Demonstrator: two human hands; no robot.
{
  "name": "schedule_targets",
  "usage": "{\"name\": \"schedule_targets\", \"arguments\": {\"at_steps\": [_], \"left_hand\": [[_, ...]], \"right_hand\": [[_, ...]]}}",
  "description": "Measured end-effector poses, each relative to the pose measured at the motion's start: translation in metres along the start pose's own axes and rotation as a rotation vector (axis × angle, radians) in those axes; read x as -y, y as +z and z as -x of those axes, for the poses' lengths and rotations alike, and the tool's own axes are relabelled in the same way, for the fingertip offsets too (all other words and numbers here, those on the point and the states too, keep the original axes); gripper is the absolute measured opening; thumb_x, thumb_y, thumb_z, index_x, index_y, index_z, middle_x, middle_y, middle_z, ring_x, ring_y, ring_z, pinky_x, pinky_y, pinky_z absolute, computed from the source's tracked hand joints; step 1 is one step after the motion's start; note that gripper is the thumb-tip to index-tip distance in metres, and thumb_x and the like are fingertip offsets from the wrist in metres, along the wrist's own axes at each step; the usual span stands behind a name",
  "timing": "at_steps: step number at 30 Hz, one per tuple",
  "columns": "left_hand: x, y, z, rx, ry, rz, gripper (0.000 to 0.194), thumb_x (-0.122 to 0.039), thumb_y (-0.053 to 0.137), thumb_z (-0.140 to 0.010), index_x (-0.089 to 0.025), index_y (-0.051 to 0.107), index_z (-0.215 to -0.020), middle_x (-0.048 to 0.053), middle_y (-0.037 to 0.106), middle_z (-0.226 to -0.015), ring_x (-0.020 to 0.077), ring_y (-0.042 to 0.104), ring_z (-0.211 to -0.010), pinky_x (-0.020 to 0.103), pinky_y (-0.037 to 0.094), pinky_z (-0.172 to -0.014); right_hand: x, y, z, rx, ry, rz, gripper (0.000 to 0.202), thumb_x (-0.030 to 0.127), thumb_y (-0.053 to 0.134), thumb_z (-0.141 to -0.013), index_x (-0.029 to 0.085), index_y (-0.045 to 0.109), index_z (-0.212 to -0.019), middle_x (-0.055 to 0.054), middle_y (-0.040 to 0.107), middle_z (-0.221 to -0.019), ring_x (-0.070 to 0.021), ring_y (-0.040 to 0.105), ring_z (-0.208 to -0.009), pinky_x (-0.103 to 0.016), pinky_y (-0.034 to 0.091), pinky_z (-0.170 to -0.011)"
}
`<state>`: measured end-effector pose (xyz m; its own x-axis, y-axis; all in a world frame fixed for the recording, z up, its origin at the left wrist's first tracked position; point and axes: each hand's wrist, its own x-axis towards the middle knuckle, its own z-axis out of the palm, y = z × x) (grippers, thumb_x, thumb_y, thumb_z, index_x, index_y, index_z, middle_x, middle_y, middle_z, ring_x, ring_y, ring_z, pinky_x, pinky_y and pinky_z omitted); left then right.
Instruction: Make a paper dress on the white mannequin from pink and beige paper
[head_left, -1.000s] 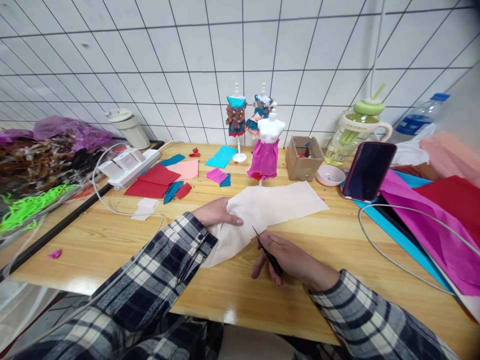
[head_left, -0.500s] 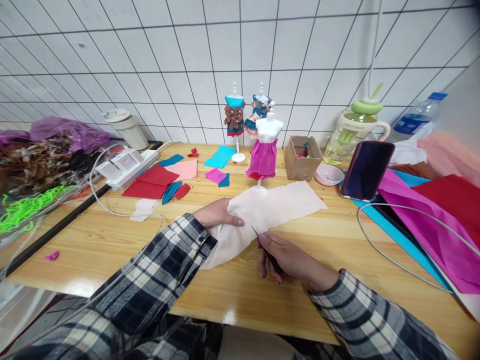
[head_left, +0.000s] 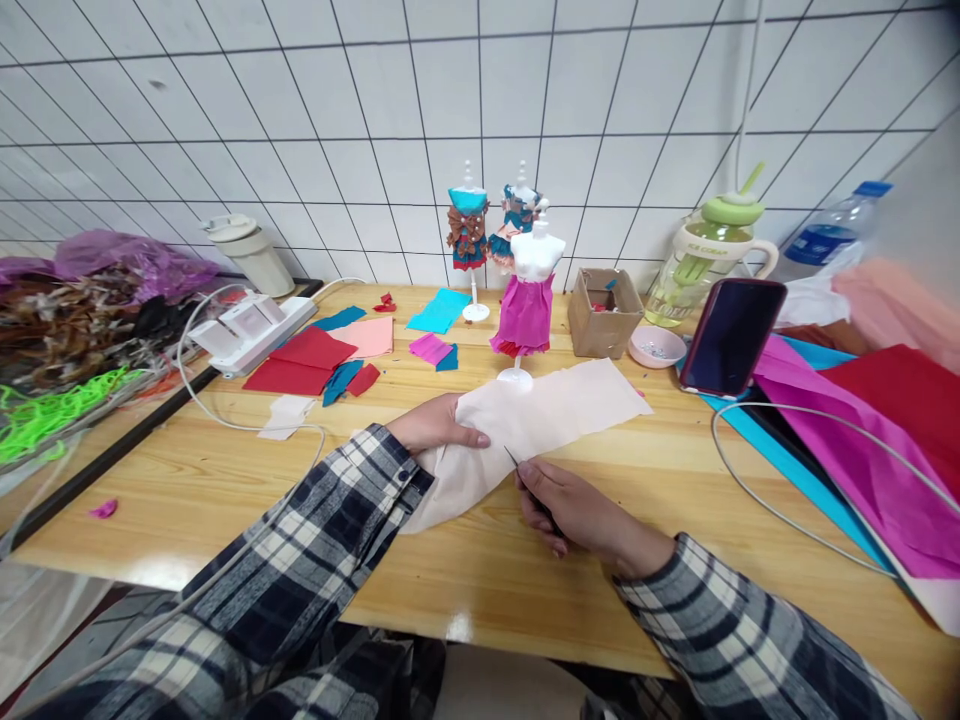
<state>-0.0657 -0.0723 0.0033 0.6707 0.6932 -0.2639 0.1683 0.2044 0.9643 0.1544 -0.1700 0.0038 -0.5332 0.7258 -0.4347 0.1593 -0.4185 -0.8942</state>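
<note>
A long pale pink sheet of crepe-like paper or cloth (head_left: 570, 405) lies slanted over the wooden table in front of me. My left hand (head_left: 439, 425) grips its left part, thumb on top and fingers hidden underneath. My right hand (head_left: 570, 505) is closed round dark scissors (head_left: 513, 458), whose pointed blades reach over the sheet's near edge. Most of the scissors' handle is covered by my fingers. Just behind the sheet stands a small white dress form (head_left: 538, 256) wearing a magenta skirt (head_left: 525, 312).
Two dressed mini forms (head_left: 468, 240) stand behind. Toward the right are a cardboard box (head_left: 606, 325), a pink bowl (head_left: 657, 348), a propped phone (head_left: 733, 338) and coloured sheets (head_left: 840, 450). Leftward lie red pieces (head_left: 300, 360) and a power strip (head_left: 259, 335) with a loose cable.
My right hand's fingers have drawn together round the scissors' handle, and the blades look closer together. My left hand and the sheet stay nearly where they were.
</note>
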Motion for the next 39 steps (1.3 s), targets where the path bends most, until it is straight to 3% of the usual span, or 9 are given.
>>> {"name": "schedule_targets", "arguments": {"at_steps": [11, 23, 30, 39], "left_hand": [[0.002, 0.001, -0.001, 0.03, 0.019, -0.016, 0.052, -0.031, 0.081, -0.069, -0.014, 0.063, -0.115, 0.009, 0.071, -0.113, 0.0215, 0.067, -0.097, 0.034, 0.05, -0.091], [0.0, 0.002, 0.0, 0.024, 0.044, -0.016, 0.055, -0.031, 0.082, -0.069, -0.017, 0.062, -0.118, 0.008, 0.07, -0.117, 0.0216, 0.067, -0.1, 0.033, 0.048, -0.093], [0.0, 0.002, 0.0, -0.014, 0.062, -0.021, 0.05, -0.029, 0.082, -0.068, -0.016, 0.064, -0.113, 0.007, 0.072, -0.109, 0.0209, 0.067, -0.097, 0.034, 0.049, -0.093], [-0.005, 0.016, 0.0, -0.032, 0.063, 0.042, 0.046, -0.028, 0.083, -0.067, -0.015, 0.066, -0.107, 0.005, 0.074, -0.101, 0.0197, 0.068, -0.09, 0.034, 0.049, -0.09]], "right_hand": [[-0.001, 0.001, -0.001, -0.031, 0.003, -0.006, 0.038, 0.059, 0.033, -0.093, 0.023, 0.038, -0.085, 0.012, 0.043, -0.046, -0.006, 0.034, -0.03, -0.018, 0.031, -0.033], [0.0, 0.0, -0.002, -0.049, 0.018, -0.006, 0.031, 0.051, 0.032, -0.097, 0.023, 0.037, -0.082, 0.012, 0.036, -0.046, -0.0056, 0.029, -0.03, -0.018, 0.026, -0.032], [0.002, 0.002, -0.001, -0.099, 0.052, -0.073, 0.034, 0.057, 0.035, -0.094, 0.024, 0.041, -0.09, 0.013, 0.035, -0.048, -0.0054, 0.026, -0.031, -0.018, 0.023, -0.032], [-0.001, 0.002, -0.002, -0.11, -0.003, -0.094, 0.049, 0.071, 0.04, -0.085, 0.023, 0.037, -0.073, 0.011, 0.041, -0.047, -0.0055, 0.031, -0.031, -0.02, 0.03, -0.031]]}}
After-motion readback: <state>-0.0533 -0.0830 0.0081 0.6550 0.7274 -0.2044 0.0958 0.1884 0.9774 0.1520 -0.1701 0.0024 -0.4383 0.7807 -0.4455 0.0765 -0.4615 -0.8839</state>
